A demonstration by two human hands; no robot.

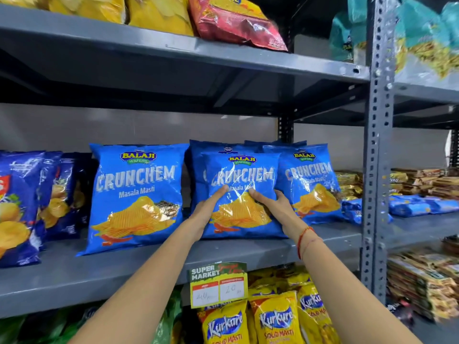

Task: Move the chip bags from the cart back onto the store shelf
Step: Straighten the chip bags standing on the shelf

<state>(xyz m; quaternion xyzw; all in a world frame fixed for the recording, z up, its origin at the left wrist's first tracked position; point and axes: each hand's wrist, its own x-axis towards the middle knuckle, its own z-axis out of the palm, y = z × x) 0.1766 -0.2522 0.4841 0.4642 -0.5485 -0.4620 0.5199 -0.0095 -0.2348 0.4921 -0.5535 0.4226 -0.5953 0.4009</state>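
Note:
A blue Crunchem chip bag point(242, 180) stands upright on the grey middle shelf point(248, 249), in front of another blue bag. My left hand point(207, 212) grips its left lower side, thumb on the front. My right hand point(275, 207) grips its right lower side, also with the thumb on the front. A matching blue bag point(136, 194) stands to the left and another point(313, 182) leans to the right. The cart is out of view.
Dark blue chip bags point(22, 207) fill the shelf's left end. Yellow and red bags point(233, 21) lie on the shelf above. Yellow Kurkure bags point(273, 321) sit below, behind a price tag point(218, 284). A perforated steel upright point(377, 170) divides off stacked packets point(422, 184) at right.

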